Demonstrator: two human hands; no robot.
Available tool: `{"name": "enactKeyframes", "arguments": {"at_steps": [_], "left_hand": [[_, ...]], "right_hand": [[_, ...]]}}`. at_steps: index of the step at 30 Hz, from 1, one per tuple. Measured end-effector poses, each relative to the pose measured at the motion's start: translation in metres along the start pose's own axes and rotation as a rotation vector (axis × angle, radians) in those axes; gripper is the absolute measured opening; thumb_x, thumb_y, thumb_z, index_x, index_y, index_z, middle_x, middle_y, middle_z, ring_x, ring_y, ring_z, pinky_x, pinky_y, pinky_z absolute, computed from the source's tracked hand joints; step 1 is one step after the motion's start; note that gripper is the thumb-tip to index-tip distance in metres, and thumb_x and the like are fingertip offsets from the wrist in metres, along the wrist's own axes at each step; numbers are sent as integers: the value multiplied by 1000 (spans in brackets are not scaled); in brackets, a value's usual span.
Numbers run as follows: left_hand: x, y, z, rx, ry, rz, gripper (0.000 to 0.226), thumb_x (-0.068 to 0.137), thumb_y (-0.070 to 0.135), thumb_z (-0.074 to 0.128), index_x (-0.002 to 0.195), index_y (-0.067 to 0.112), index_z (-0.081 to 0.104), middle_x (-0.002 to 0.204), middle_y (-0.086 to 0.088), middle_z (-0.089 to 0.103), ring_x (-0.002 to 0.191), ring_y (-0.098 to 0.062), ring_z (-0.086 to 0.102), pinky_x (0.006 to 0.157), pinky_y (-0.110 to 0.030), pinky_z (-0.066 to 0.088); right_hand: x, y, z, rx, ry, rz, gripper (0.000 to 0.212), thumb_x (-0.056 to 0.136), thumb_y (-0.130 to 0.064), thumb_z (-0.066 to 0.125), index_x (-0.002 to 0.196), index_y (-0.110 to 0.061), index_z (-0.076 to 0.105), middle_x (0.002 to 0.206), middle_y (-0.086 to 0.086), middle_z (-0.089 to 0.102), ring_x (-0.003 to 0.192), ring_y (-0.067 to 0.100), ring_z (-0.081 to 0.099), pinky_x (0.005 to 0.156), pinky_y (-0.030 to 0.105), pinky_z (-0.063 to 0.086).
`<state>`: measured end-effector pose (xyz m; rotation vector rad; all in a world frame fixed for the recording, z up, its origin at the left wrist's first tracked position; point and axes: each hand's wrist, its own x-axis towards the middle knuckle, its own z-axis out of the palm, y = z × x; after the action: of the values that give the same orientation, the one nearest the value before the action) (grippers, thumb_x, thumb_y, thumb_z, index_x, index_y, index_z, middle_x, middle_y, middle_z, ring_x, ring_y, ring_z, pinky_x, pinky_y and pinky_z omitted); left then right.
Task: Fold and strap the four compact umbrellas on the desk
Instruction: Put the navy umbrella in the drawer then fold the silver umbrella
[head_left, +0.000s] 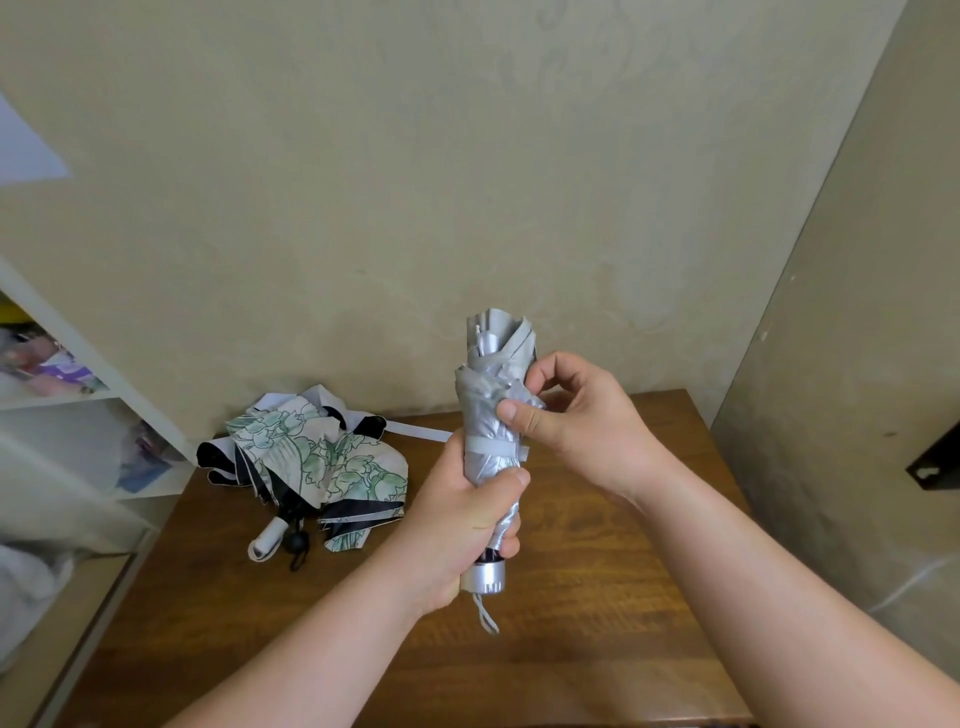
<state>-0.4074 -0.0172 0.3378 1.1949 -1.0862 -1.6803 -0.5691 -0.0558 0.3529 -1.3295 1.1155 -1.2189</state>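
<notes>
A silver compact umbrella (491, 395) is held upright above the wooden desk (597, 545), its canopy gathered into a roll with a grey strap around its middle. My left hand (462, 525) grips its lower part just above the silver handle cap. My right hand (576, 421) pinches the crumpled canopy folds near the top with thumb and fingers. A floral green-and-cream umbrella with black lining (311, 467) lies loose and unfolded on the desk's far left, its white handle and a black knob pointing toward me.
A beige wall stands right behind the desk and another closes in on the right, carrying a black bracket (935, 462). White shelves (78, 415) with clutter border the desk on the left. A white strap (415, 430) of the floral umbrella lies on the desk.
</notes>
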Motion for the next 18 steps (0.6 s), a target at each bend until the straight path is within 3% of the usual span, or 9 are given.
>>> {"name": "enactKeyframes", "arguments": {"at_steps": [3, 6, 9, 13, 15, 18], "left_hand": [[5, -6, 0, 144, 121, 94, 29, 94, 12, 70, 115, 27, 56, 72, -1, 58, 57, -18, 54, 52, -34, 46], [9, -12, -3, 291, 220, 172, 35, 88, 20, 74, 110, 37, 55, 76, -4, 64, 59, -19, 62, 55, -36, 53], [11, -14, -4, 367, 245, 196, 37, 85, 24, 76, 108, 43, 54, 81, -3, 68, 61, -18, 65, 56, -37, 56], [9, -7, -2, 281, 172, 127, 37, 86, 19, 77, 113, 37, 59, 83, -1, 67, 62, -17, 62, 57, -34, 54], [8, -5, -1, 214, 111, 80, 37, 88, 14, 76, 115, 34, 60, 79, 0, 64, 60, -17, 57, 55, -33, 50], [7, -6, 2, 95, 27, 23, 35, 91, 10, 74, 117, 28, 59, 77, 1, 60, 59, -16, 53, 53, -33, 46]], "right_hand": [[0, -4, 0, -276, 81, -39, 38, 76, -47, 89, 85, -22, 63, 93, -1, 69, 81, 16, 63, 74, 34, 54], [5, -2, 2, -487, 169, -77, 36, 76, -55, 85, 80, -27, 63, 99, -9, 61, 91, 8, 60, 77, 25, 48], [11, 0, 0, -556, 169, -82, 28, 81, -47, 85, 75, -27, 65, 97, -9, 60, 88, 6, 60, 76, 25, 48], [20, 12, -9, -282, 119, 4, 22, 89, -22, 82, 72, -18, 69, 87, -3, 67, 73, 11, 58, 74, 29, 48], [21, 23, -12, -131, 83, 18, 21, 90, -14, 81, 72, -15, 69, 82, -1, 67, 74, 11, 59, 77, 33, 49], [18, 36, -11, -120, 109, -12, 23, 89, -11, 81, 72, -20, 69, 89, 2, 67, 79, 9, 62, 84, 35, 51]]}}
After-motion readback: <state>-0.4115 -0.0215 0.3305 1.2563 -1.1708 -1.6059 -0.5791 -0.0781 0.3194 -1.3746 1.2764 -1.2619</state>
